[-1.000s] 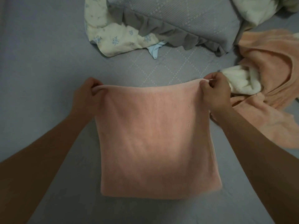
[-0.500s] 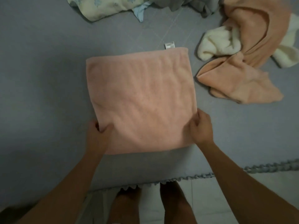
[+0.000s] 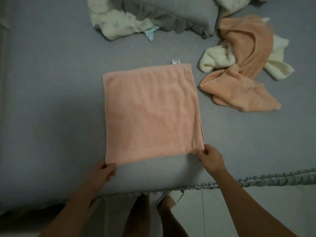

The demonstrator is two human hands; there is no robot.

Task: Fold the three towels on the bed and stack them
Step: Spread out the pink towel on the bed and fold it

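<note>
A pink towel lies flat as a folded square on the grey bed, with a small white tag at its far right corner. My left hand pinches its near left corner. My right hand pinches its near right corner. An orange towel lies crumpled to the right, tangled with a cream towel.
A grey ruffled pillow and a cream floral cloth lie at the far side. The bed's ruffled edge runs close to me, with pale floor tiles and my legs below it.
One second ago I held the towel's top edge lifted. It now lies flat on the bed, and my hands have shifted to its near corners.
</note>
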